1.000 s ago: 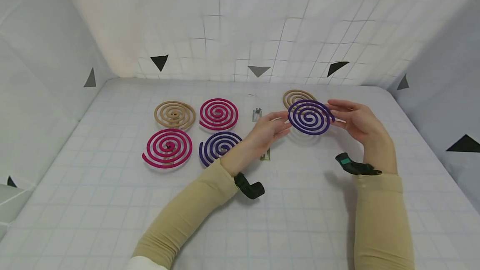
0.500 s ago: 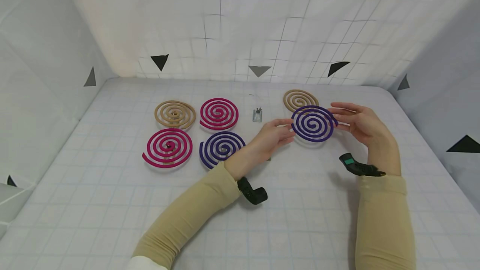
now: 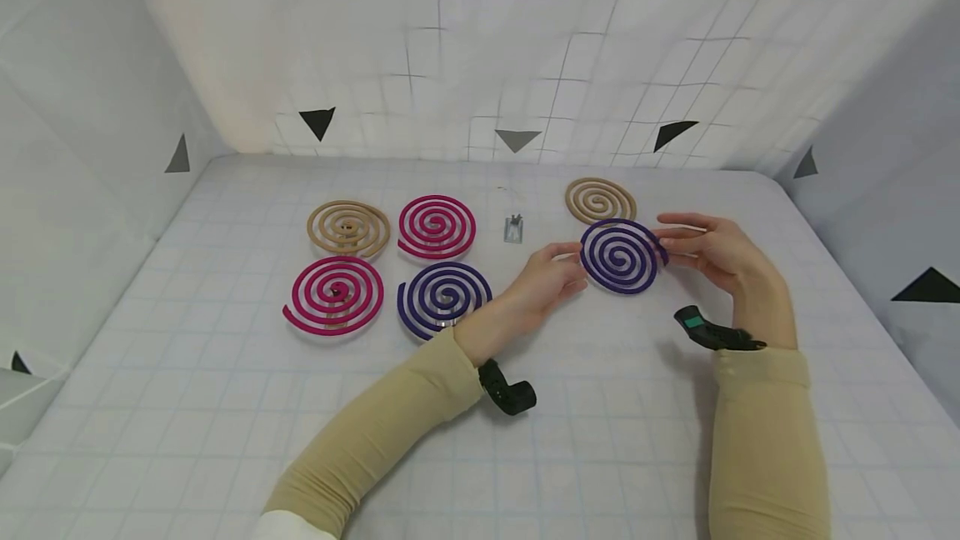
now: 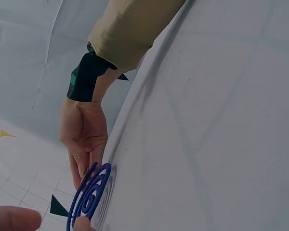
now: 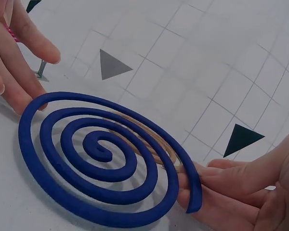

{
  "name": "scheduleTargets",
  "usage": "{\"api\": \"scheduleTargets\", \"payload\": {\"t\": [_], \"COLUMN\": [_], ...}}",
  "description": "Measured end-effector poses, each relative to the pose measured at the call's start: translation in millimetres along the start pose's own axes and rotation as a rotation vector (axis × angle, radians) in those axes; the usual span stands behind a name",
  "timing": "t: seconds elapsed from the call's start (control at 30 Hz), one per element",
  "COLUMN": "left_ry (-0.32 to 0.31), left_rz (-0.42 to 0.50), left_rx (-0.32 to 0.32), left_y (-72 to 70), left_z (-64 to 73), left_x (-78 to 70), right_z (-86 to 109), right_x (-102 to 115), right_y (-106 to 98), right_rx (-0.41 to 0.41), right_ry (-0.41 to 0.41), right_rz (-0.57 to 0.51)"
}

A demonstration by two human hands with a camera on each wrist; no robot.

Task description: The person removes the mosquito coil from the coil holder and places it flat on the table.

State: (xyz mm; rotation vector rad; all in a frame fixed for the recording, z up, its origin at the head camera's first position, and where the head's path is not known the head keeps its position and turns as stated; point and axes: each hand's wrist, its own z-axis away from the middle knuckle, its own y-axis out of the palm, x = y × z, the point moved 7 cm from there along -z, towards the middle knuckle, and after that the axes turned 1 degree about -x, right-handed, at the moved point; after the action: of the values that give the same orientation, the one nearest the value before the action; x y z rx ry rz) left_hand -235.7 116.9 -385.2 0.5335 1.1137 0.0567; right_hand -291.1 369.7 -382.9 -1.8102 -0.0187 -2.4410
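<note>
Between my two hands a blue-purple mosquito coil is held up flat and slightly tilted. My right hand pinches the coil at its loose outer end, thumb and fingers meeting there in the right wrist view. On the opposite edge, fairly straight fingers of my left hand touch the rim, while its thumb stands apart. The coil's broad band shows whole in the right wrist view. Just behind it a beige coil lies on the white table.
Left of my hands sit a second purple coil, two magenta coils and another beige coil, with metal bits showing beneath some. A small metal stand is at the back middle. White sheets wall the back and sides.
Both hands have brought the blue-purple coil lower and nearer to me, so the beige coil behind it shows more fully. Coils on the left stay put.
</note>
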Motion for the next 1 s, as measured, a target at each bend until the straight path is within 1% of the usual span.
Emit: {"api": "scheduleTargets", "payload": {"t": [0.13, 0.23, 0.47, 0.67, 0.8, 1.0], "left_ry": [0.000, -0.004, -0.015, -0.013, -0.008, -0.015], "left_rz": [-0.024, -0.042, -0.068, -0.097, -0.119, -0.136], "left_rx": [-0.009, -0.006, 0.014, 0.028, 0.041, 0.057], "left_y": [-0.6, -0.5, -1.1, 0.7, 3.0, 3.1], "left_z": [-0.8, -1.2, -0.3, 0.9, 1.1, 1.2], "left_x": [2.7, 4.1, 4.4, 4.2, 4.7, 5.8], "right_z": [-1.8, -2.2, -1.9, -1.9, -1.0, -1.5], "right_x": [-2.6, -3.6, -2.0, -0.1, 0.8, 0.8], "right_y": [-0.8, -1.5, -0.9, -0.1, -0.3, 1.5], "right_rx": [-0.026, -0.041, -0.056, -0.089, -0.097, -0.100], "right_ry": [0.047, 0.072, 0.100, 0.113, 0.108, 0.098], "right_rz": [0.117, 0.170, 0.195, 0.261, 0.281, 0.279]}}
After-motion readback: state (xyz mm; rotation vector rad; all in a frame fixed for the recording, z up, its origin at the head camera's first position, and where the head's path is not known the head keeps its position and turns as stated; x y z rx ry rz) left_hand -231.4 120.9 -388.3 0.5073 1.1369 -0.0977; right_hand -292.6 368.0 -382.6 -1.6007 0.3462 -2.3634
